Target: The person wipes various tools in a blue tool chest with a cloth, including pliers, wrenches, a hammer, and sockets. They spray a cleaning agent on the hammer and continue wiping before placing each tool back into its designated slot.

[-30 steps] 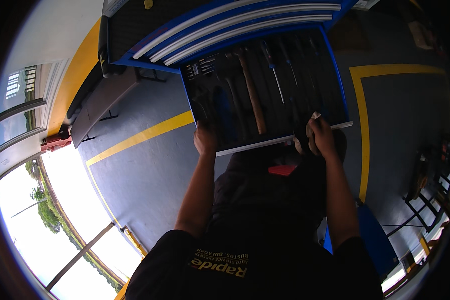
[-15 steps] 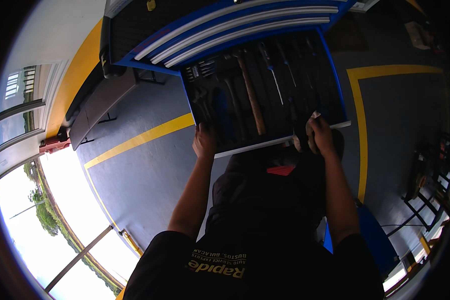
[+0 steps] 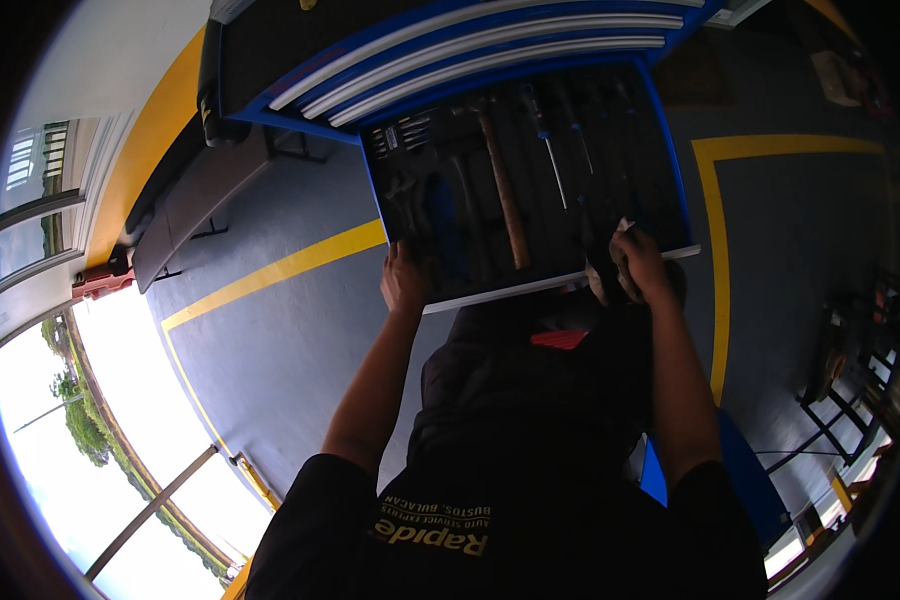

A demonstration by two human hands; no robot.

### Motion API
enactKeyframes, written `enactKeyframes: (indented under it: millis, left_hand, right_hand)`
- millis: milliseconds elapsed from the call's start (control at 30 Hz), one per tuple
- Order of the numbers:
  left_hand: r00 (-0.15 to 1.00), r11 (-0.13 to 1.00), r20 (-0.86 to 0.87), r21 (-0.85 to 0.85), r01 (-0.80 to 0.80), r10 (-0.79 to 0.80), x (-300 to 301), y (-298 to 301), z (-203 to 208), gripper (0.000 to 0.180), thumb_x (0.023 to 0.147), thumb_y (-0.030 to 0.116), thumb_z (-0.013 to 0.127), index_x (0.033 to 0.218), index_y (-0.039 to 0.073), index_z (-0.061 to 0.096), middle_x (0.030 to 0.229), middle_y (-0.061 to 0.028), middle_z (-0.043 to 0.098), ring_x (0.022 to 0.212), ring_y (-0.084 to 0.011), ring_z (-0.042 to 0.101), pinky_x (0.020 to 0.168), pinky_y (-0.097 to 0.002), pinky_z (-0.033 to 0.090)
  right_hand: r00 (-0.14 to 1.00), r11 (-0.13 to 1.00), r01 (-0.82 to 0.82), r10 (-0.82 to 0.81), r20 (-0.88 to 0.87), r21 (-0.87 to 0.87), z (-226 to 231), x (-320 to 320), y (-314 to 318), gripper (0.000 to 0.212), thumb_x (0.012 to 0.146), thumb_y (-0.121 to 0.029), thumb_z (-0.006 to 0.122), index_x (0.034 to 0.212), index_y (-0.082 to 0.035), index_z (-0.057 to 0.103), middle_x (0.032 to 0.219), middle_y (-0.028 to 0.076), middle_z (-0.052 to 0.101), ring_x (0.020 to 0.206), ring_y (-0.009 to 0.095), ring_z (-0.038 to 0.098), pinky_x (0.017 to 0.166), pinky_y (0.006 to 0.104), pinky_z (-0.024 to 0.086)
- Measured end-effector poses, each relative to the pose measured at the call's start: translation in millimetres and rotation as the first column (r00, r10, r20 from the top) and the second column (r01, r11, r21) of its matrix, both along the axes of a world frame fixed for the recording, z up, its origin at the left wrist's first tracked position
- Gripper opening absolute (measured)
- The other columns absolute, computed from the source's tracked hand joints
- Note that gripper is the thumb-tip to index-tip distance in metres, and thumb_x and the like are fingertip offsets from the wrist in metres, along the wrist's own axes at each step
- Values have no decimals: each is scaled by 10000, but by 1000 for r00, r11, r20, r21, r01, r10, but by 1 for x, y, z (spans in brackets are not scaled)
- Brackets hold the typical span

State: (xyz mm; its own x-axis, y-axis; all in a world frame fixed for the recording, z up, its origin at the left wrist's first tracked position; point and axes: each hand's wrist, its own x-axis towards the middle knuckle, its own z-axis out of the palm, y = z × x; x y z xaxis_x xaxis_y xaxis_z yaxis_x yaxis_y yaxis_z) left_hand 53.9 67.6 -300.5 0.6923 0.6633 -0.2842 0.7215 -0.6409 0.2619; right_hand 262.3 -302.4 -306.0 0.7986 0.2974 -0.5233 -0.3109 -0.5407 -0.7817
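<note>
An open tool drawer (image 3: 560, 278) with a dark lining extends from a blue cabinet in front of me. At its front left corner, my left hand (image 3: 404, 280) is closed over the edge. My right hand (image 3: 642, 262) is closed around a crumpled, greyish-brown cloth (image 3: 599, 280) near the front right corner. A wooden-handled hammer (image 3: 505, 190) lies in the drawer's middle. Right of it are a long screwdriver (image 3: 554, 165) and a shorter screwdriver (image 3: 580, 140). Wrenches (image 3: 402, 200) and a blue-handled tool (image 3: 440, 210) lie nearer my left hand, in shadow.
Above the drawer, the blue cabinet (image 3: 370, 92) has several closed drawers with silver handles. A brown bench (image 3: 195, 210) stands at left. Yellow lines (image 3: 270, 275) cross the grey floor. A blue object (image 3: 740, 480) is behind my right arm, and a dark metal stand (image 3: 840, 410) is farther right.
The view has shifted slightly. Both hands keep nearly the same places at the drawer's front, and the tools lie as before.
</note>
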Motion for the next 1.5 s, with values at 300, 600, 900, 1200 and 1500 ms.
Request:
enactKeyframes:
  millis: [300,600,900,1200,1500]
  left_hand:
    - [956,988,-249,-13,156,-154,-8,0,14,669,954,291,673,1544,115,410,1581,-161,410,1412,-406,452,1104,-614,390]
    - [887,907,-298,126,402,-352,10,15,21,673,952,189,690,1560,164,405,1692,-96,236,1539,-407,247,1179,-723,224]
    - [854,864,-278,129,487,-440,8,34,12,725,947,157,698,1587,185,359,1707,-15,226,1543,-369,259,1180,-717,233]
    - [899,912,-185,25,408,-397,11,38,16,880,865,195,814,1603,235,337,1675,-4,316,1517,-334,338,1217,-675,169]
    - [867,892,-239,7,452,-437,8,38,17,935,846,321,839,1616,276,311,1703,38,239,1569,-264,222,1214,-712,92]
  right_hand:
    - [1000,1000,4,-4,-22,26,-3,4,0,390,969,-342,601,1032,38,665,909,143,687,875,244,657,825,366,472]
    - [998,999,-51,50,-23,-3,-2,5,1,426,974,-360,595,1108,37,673,1017,158,714,994,285,681,885,379,471]
    - [975,995,-64,45,-218,-81,6,17,9,470,969,-378,597,1225,11,664,1144,151,716,1095,273,669,964,357,458]
    - [948,985,-133,94,-303,-111,3,25,12,495,963,-402,596,1258,-8,656,1199,154,695,1112,266,657,972,363,457]
    - [891,984,-161,114,-439,-71,13,33,17,460,950,-400,603,1195,-21,691,1111,124,712,1019,228,659,912,336,467]
